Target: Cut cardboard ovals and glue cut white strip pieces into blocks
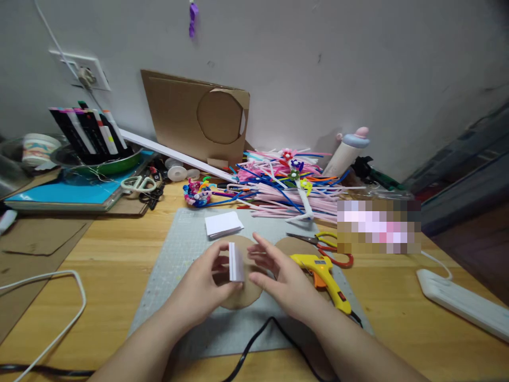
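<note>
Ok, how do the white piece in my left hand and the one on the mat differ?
The held piece is upright in your left hand; the lying piece rests flat on the mat. The held piece shows mostly edge-on, the lying piece its broad top. Both are white.

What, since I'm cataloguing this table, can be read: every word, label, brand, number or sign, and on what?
None can be read.
Glue gun: label marks too small.
Markers: any print too small.
Cutting mat: any numbers too blurred.
White piece in left hand: no writing visible.
</note>
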The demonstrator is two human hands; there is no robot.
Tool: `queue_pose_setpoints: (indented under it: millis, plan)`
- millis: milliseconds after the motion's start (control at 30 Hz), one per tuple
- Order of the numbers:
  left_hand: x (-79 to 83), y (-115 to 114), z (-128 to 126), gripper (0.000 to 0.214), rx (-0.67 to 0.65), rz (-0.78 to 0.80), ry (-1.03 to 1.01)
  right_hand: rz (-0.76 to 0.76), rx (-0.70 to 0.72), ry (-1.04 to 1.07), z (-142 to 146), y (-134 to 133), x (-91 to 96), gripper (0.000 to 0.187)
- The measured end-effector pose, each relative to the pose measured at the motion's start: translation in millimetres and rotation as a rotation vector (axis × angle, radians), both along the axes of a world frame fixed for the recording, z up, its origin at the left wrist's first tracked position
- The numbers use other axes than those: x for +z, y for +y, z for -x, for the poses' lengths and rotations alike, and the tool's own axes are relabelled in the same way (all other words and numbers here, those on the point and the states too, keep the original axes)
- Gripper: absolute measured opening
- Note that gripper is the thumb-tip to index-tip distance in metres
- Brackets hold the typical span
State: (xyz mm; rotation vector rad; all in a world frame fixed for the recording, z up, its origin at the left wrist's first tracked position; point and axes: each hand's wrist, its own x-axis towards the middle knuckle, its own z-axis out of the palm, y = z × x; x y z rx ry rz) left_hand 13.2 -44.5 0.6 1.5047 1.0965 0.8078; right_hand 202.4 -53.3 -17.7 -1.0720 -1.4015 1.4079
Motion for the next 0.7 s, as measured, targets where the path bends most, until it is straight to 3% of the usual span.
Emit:
queue_pose_setpoints:
  millis: [100,267,367,433,567,700]
  plan:
    - [8.2,-2,1,0.050,-0.048,0.020,-0.114,0.014,-0.131,0.009,-1,3,0.4,0.062]
    - [12.6,-3,12,0.055,-0.116,-0.012,0.007,0.117,-0.098,0.093,2,5,5.7,0.028]
    - [9.3,2,25,0.080,-0.143,-0.010,0.162,-0.021,-0.193,-0.101,3,1,9.6,0.013]
    - [5.4,6,29,0.085,-0.136,0.009,0.155,-0.126,-0.196,-0.300,4,-3,10.0,0.009]
    - [-5.1,12,17,0.049,0.079,0.070,-0.049,-0.223,-0.120,-0.538,9,-9,4.6,0.010]
    - [-14.8,8,-3,0.038,0.176,0.023,-0.043,-0.243,-0.060,-0.610,12,-11,2.3,0.008]
